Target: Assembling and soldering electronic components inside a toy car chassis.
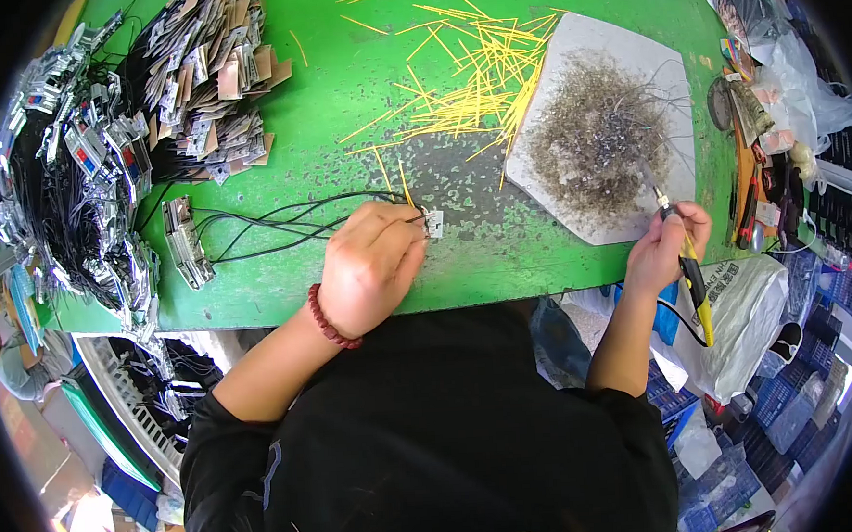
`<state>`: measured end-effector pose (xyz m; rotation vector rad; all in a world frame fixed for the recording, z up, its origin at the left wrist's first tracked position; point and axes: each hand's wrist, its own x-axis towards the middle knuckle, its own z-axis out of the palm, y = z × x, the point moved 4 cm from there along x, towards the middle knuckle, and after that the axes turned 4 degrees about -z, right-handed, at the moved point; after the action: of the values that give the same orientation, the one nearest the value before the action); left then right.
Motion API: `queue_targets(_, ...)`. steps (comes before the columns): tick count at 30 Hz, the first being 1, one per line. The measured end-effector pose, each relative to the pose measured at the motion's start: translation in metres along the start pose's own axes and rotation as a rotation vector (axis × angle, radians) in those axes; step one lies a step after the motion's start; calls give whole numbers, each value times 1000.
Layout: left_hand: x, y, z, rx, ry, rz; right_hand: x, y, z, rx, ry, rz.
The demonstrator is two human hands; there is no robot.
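Note:
My left hand (373,264) is closed in a pinch at the end of several thin black cables (279,222). A small whitish board or plate (434,224) sits right at its fingertips; the exact grip is hidden behind the fingers. The cables run left to a silver metal connector housing (187,245) lying on the table. Two thin yellow tubes (405,184) stick out beyond the knuckles. In my right hand (664,252) is a soldering iron (697,295) with a yellow and black handle. Its tip points over a pale slab (583,38) covered with dark residue and fine wire.
Loose yellow tubes (479,90) are strewn left of the slab on the green table (342,126). Bundled metal connectors (78,154) and a stack of brown-backed boards (209,75) fill the left side. Tools (750,201) and plastic bags (792,83) crowd the right edge.

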<state>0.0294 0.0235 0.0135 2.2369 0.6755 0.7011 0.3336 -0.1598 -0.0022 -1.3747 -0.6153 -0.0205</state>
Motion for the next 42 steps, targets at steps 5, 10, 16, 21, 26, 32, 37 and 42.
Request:
queue_targets(5, 1, 0, 0, 19, -5, -43, 20, 1, 28, -211, -122, -15)
queue_targets(10, 2, 2, 0, 33, 2, -30, 29, 16, 26, -211, -97, -12)
queue_targets(16, 1, 1, -1, 32, -2, -26, 31, 18, 27, -235, -87, 60)
queue_targets(21, 1, 1, 1, 30, 7, -54, 30, 9, 27, -214, -48, 38)
queue_targets(26, 4, 1, 2, 3, 11, -60, -5, -2, 37, 120, -155, 76)
queue_targets(32, 4, 2, 3, 45, 34, -53, -96, -37, 81, 140, -480, 198)
queue_targets(37, 3, 2, 3, 43, 56, -43, -110, -38, 88, 62, -602, 134)
queue_targets(42, 4, 2, 2, 40, 40, -33, -108, -38, 94, 41, -609, 113)
